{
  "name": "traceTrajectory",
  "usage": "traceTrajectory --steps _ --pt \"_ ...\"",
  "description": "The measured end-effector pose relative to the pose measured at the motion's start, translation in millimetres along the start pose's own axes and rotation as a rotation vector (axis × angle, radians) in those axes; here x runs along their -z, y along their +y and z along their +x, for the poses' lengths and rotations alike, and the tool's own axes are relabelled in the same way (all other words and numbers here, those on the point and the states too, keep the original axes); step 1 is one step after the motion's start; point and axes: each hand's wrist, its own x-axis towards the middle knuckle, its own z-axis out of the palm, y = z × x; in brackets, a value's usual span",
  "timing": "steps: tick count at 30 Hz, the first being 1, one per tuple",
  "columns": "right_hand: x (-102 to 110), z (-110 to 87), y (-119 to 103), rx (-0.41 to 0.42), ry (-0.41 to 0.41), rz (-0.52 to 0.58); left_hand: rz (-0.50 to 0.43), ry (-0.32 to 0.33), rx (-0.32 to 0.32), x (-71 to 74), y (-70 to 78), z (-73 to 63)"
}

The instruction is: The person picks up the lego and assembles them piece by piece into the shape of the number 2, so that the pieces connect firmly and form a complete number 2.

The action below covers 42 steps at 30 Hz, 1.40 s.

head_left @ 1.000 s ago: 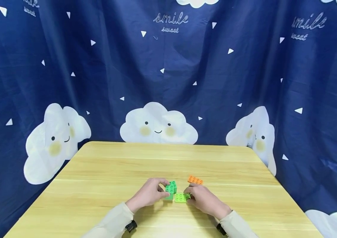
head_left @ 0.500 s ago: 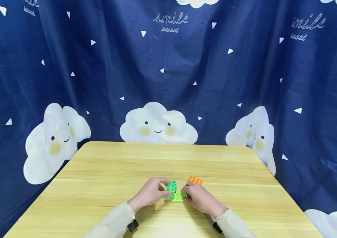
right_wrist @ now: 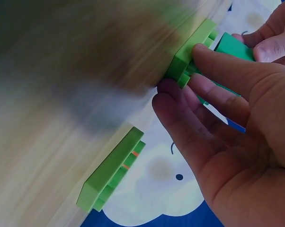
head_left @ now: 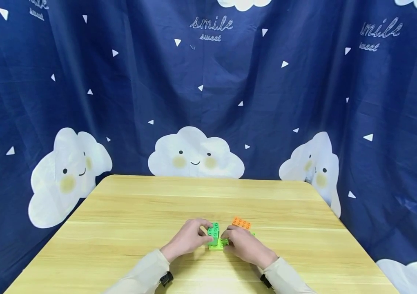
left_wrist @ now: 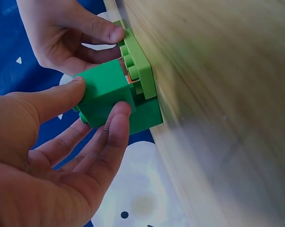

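Note:
In the left wrist view my left hand (left_wrist: pixel 62 156) pinches a green toy building block (left_wrist: pixel 104 90) between thumb and fingers. Under it, a second green block (left_wrist: pixel 147 116) stands on the table, and the upper one juts toward my right hand. My right hand (head_left: pixel 246 244) grips the end of a flat lime-green block (left_wrist: pixel 140 66), its studs up and its far end beneath the overhang of the upper green block. The right wrist view shows the thumb and fingertips on this lime block (right_wrist: pixel 185 54), which lies low against the table.
An orange studded block (head_left: pixel 241 223) lies just behind my right hand. Another lime-green block (right_wrist: pixel 111 172) lies on the table beyond the right hand, mostly hidden by it in the head view. The wooden table (head_left: pixel 120 228) reaches back to a blue curtain (head_left: pixel 208 98) with clouds.
My right hand has moved left with the lime-green block, from beside the green blocks to under the upper one's overhang. The left hand has shifted slightly right with the green blocks.

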Motion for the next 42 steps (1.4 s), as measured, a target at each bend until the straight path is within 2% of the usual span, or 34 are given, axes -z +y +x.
traceTrajectory --steps 14,21,32,42 --pt "0 3.5 -2 0.044 0.01 -0.007 0.012 0.004 -0.018 -4.1 -1.7 -0.1" --pt "12 2.0 -2 -0.018 -0.002 0.024 0.034 0.005 -0.005 -4.4 -2.0 -0.4" --pt "16 7.4 0 0.007 0.01 0.274 0.024 -0.002 -0.016 -4.5 -3.2 -2.7" --pt "14 9.8 -1 -0.041 0.018 0.325 0.022 0.002 -0.029 -1.6 -1.8 -4.2"
